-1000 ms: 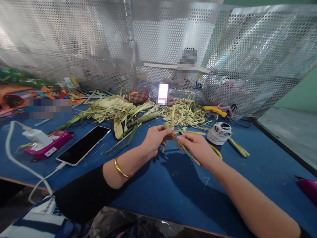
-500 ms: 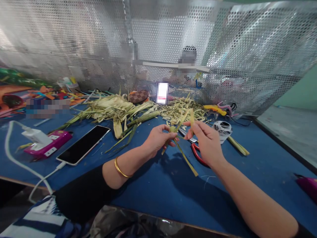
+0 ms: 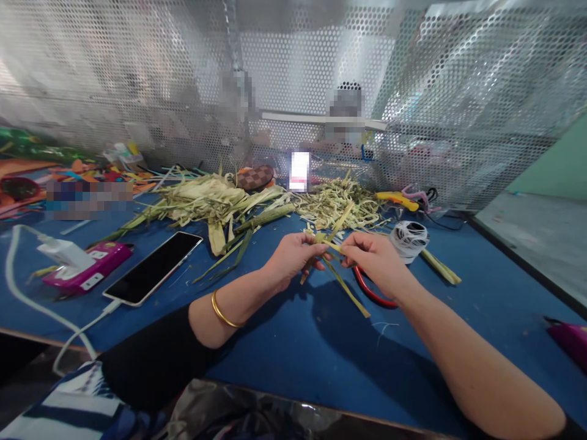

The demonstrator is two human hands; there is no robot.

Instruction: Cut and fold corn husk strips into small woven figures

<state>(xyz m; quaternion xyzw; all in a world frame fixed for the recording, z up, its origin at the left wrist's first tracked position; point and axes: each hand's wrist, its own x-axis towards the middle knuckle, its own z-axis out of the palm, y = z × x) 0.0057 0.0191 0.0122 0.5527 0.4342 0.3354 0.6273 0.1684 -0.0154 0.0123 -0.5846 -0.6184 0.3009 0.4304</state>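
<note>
My left hand (image 3: 298,258) pinches the knotted middle of a small piece of woven dried leaf strips (image 3: 346,286); one loose strip hangs down to the right and another points up. Just right of it, my right hand (image 3: 372,260) grips the end of a pale leaf strip (image 3: 332,245) coming out of that middle, the strip stretched between both hands. Red-handled scissors (image 3: 367,287) lie on the table, partly hidden under my right hand. A spool of white thread (image 3: 409,240) stands just beyond that hand.
Dried husks (image 3: 206,201) and a heap of shredded strips (image 3: 339,201) lie at the back. On the left are a phone (image 3: 156,266) on a white cable and a purple power strip (image 3: 103,263). Perforated metal mesh (image 3: 183,73) rises behind the blue table (image 3: 284,366).
My right hand has lowered and closed in toward the left, bringing the strip it held upright down to lie sideways. My left hand has stayed nearly still.
</note>
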